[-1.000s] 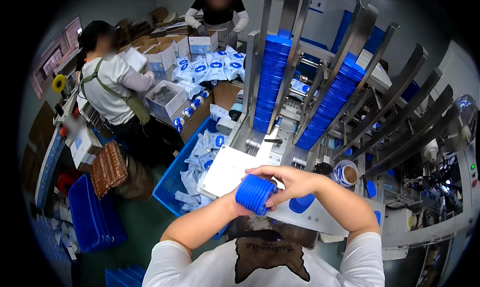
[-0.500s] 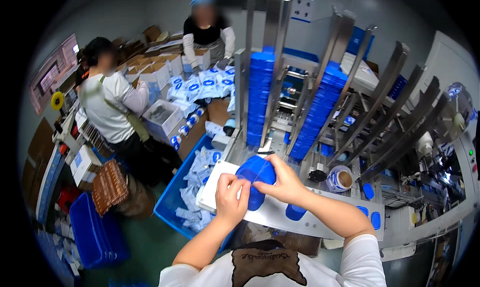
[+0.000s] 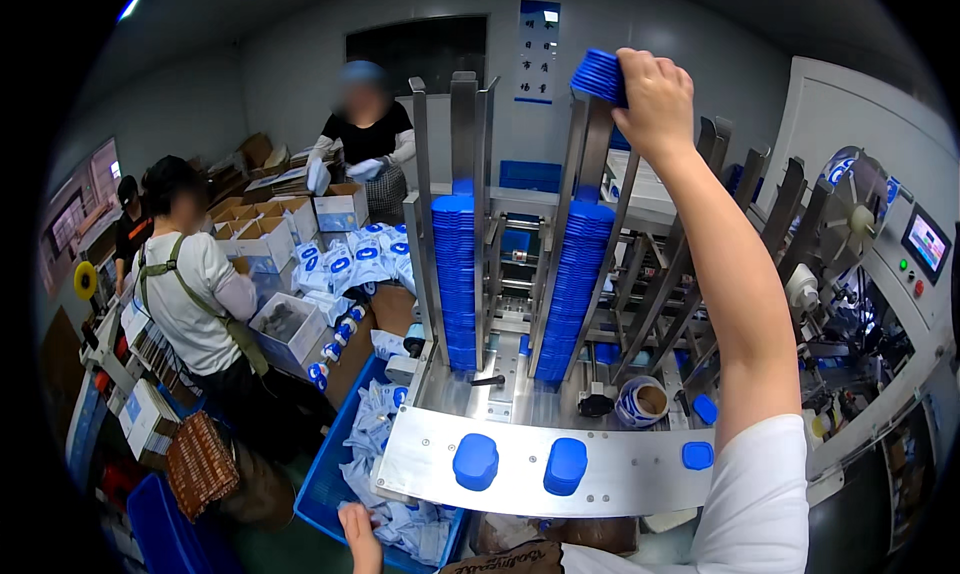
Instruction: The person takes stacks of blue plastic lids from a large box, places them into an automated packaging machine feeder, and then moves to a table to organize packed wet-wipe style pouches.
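Note:
My right hand (image 3: 655, 104) is raised high and closed round a short stack of blue plastic lids (image 3: 597, 76). It holds the stack at the top of an upright metal rail. Below, a tall column of blue lids (image 3: 577, 284) fills that rail's slot, and a second column (image 3: 455, 279) stands in the slot to its left. My left hand (image 3: 362, 541) is low at the front, beside the blue bin, its fingers curled; whatever they may hold is hidden. Two shorter lid stacks, one left (image 3: 475, 462) and one right (image 3: 566, 466), sit on the metal plate (image 3: 520, 421).
A blue bin (image 3: 312, 489) of white-and-blue packets stands left of the plate. More packets (image 3: 345, 262) heap on a table behind it, near cartons (image 3: 265, 234) and several co-workers. Empty upright rails (image 3: 745, 224), a tape roll (image 3: 642, 402) and a control screen (image 3: 926, 242) are rightward.
My right hand has risen from the plate to the rail top with lids. My left hand has dropped to the lower left, apart from the stack. The view has tilted up.

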Demonstrator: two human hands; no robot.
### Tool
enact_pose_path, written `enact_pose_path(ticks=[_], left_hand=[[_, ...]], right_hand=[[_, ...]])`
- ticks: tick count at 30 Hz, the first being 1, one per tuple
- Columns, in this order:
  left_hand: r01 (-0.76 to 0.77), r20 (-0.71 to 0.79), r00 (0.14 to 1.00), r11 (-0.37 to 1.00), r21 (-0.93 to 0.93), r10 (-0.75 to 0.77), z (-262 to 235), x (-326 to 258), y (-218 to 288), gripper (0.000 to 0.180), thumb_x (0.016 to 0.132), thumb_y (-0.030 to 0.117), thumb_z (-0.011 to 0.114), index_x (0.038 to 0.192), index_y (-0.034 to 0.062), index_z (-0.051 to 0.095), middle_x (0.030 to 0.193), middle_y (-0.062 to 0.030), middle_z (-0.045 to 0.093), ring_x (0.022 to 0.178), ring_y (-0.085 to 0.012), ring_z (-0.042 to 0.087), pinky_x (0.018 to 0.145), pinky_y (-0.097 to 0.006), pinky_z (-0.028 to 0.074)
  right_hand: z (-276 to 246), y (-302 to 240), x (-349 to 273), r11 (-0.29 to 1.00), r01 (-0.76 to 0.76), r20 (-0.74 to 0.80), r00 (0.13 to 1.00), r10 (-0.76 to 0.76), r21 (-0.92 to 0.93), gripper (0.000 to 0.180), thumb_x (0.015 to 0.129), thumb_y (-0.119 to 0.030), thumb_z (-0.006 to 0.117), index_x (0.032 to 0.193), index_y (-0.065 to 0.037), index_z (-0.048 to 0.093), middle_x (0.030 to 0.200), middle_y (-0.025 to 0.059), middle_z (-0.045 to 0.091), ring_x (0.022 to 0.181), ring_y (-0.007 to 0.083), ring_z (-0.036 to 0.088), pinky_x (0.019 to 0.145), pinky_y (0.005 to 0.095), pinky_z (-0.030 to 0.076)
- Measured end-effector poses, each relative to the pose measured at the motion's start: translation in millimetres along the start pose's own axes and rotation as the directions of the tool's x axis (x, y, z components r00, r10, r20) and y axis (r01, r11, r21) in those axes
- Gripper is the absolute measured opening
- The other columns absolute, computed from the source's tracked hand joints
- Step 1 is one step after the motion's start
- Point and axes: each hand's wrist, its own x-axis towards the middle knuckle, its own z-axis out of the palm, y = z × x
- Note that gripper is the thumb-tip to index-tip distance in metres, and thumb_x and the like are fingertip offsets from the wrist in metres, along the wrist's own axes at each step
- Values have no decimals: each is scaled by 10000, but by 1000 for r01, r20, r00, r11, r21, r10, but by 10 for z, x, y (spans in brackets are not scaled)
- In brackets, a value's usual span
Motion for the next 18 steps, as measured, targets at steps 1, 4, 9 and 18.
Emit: enact_pose_path(ticks=[1, 4, 9, 18], left_hand=[[77, 49, 996, 997, 25, -78, -114, -13, -315, 246, 923, 262, 424, 908, 23, 478, 914, -33, 426, 817, -135, 462, 721, -268, 388], [-44, 77, 997, 901, 432, 12, -353, -165, -1278, 236, 903, 216, 439, 825, 5, 509, 851, -109, 459, 825, -239, 464, 742, -339, 389], [-94, 245, 961, 686, 721, -126, -438, -532, -2074, 225, 824, 211, 515, 798, 0, 588, 888, -187, 544, 943, -335, 444, 793, -400, 389], [-706, 940, 334, 640, 303, -77, 1202, -563, -1021, 289, 805, 324, 537, 1055, 191, 595, 963, -135, 595, 993, -331, 514, 810, -419, 437]], right_hand=[[103, 39, -3, 995, 17, 89, 996, -8, -93, 495, 669, -119, 680, 1101, -132, 439, 1009, 56, 542, 985, 230, 516, 947, 446, 323], [299, -13, -288, 955, 197, 229, 962, -145, -222, 425, 703, -151, 672, 1074, -127, 466, 975, 22, 561, 992, 181, 534, 1027, 475, 220], [164, -274, -669, 940, 308, 652, 683, -328, 150, 354, 632, -253, 747, 876, -73, 565, 768, 75, 632, 812, 217, 626, 1083, 474, 65], [72, -203, -1022, 933, 341, 246, 900, -359, 114, 560, 605, -249, 753, 1096, -88, 538, 1136, 63, 543, 1134, 213, 448, 1066, 488, 128]])
